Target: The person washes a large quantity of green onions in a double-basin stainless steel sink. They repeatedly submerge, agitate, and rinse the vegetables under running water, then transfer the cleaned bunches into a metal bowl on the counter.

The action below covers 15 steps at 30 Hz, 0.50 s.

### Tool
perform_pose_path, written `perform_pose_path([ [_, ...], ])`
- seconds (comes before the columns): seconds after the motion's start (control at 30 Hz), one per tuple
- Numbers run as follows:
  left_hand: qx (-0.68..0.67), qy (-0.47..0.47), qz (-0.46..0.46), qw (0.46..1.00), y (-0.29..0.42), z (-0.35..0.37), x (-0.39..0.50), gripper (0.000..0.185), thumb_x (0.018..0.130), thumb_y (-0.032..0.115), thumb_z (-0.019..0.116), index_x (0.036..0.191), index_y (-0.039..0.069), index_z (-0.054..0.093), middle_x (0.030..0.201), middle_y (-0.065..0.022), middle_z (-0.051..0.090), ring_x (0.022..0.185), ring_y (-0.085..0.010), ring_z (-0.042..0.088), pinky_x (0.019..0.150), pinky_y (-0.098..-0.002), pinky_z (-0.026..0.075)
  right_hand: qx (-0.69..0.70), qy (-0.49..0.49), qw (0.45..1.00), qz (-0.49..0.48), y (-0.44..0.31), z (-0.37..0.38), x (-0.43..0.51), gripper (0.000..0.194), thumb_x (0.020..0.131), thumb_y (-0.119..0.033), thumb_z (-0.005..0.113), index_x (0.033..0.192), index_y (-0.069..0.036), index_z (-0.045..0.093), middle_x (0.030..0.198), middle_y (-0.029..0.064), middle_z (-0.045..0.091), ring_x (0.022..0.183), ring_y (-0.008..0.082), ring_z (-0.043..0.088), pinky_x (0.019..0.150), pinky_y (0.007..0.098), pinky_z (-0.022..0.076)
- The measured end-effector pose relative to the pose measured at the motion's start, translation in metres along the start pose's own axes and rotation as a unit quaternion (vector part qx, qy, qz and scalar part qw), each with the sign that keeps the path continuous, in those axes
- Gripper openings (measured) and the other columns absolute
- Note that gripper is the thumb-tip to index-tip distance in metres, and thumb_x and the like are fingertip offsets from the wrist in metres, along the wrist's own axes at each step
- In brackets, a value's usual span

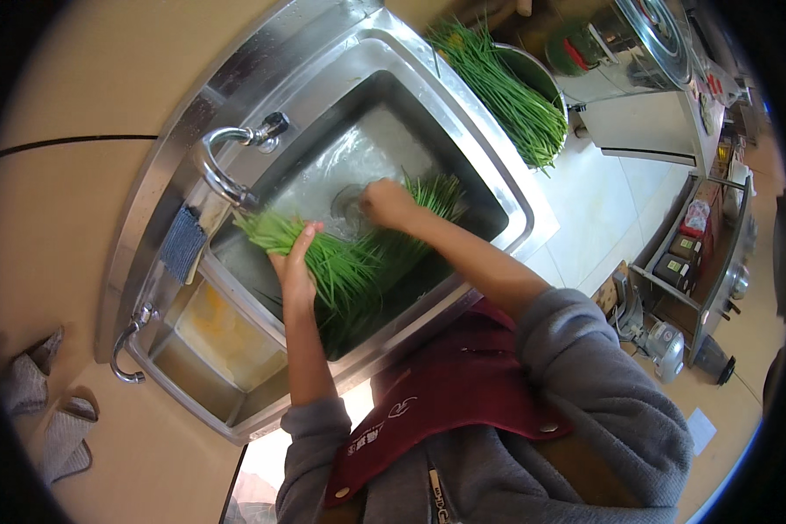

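In the large stainless steel sink (408, 141) there is water. My left hand (296, 259) grips a bunch of long green chives (340, 262) by one end, under the chrome faucet (213, 164); the loose ends spread toward the sink's middle. Beside them my right hand (388, 204) is bent at the water, close to a round drain or swirl. Its fingers are largely hidden, so what it holds cannot be told. More chives (435, 196) lie in the water behind my right wrist.
A metal pot (530, 72) heaped with chives (504, 98) stands beyond the sink's right rim. A blue cloth (183, 245) hangs over the left edge. The smaller basin (229, 327) holds cloudy, yellowish water, with a second faucet (128, 347) beside it.
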State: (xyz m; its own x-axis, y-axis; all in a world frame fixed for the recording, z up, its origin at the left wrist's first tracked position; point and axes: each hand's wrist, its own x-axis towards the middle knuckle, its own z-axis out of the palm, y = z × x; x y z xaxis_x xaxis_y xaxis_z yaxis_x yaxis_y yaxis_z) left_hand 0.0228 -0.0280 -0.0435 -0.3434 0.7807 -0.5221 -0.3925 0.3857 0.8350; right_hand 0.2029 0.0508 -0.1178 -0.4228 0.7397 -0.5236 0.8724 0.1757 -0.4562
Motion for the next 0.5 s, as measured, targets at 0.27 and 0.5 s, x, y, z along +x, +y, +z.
perform_pose_path([
  [0.27, -0.029, -0.073, 0.057, 0.995, 0.047, 0.010, -0.050, 0.042, 0.076, -0.001, 0.067, 0.114, -0.002, 0.050, 0.095, -0.0138, 0.065, 0.094, -0.0236, 0.063, 0.088, -0.0348, 0.045, 0.503, -0.059, 0.850, -0.142, -0.024, -0.113, -0.073, 0.051, 0.077, -0.019, 0.077, 0.122, -0.002, 0.059, 0.118, 0.0102, 0.060, 0.108, 0.0206, 0.057, 0.091, 0.0334, 0.0457],
  [0.5, -0.076, -0.150, 0.123, 0.978, 0.073, 0.045, -0.066, 0.060, 0.076, -0.002, 0.070, 0.127, 0.001, 0.040, 0.094, -0.0109, 0.063, 0.091, -0.0204, 0.062, 0.082, -0.0317, 0.050, 0.502, -0.011, 0.827, -0.252, -0.077, -0.146, -0.115, 0.062, 0.071, -0.035, 0.081, 0.121, -0.004, 0.062, 0.107, 0.0052, 0.061, 0.100, 0.0165, 0.054, 0.086, 0.0328, 0.0429],
])
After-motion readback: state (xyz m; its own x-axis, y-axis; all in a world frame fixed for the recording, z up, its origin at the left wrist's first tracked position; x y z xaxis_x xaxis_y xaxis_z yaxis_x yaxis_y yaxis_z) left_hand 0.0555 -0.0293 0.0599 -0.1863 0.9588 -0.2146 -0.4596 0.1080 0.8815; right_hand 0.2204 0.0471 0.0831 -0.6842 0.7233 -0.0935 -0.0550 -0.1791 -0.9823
